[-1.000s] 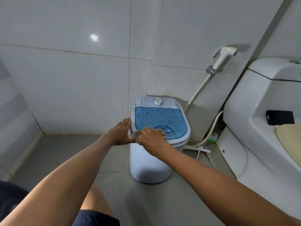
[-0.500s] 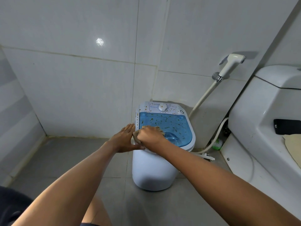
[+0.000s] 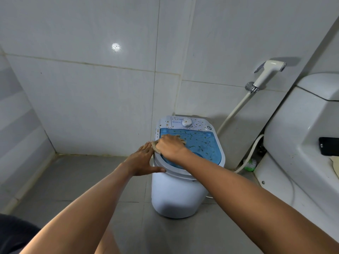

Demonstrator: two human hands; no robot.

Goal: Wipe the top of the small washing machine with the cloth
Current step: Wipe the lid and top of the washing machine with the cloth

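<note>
On the near left corner of the small white plastic washing machine [image 3: 176, 195] with the translucent blue lid, the right hand [image 3: 169, 146] is curling round a coarse tan woven cloth [image 3: 155, 146] and pressing it onto the lid. Beside the machine's left rim, the left hand [image 3: 142, 160] is resting with straight fingers, thumb lying against the front wall, holding nothing. Its speckled oblong top is running lengthwise toward the tiled wall, the round dial [image 3: 186, 123] sitting at the far end.
</note>
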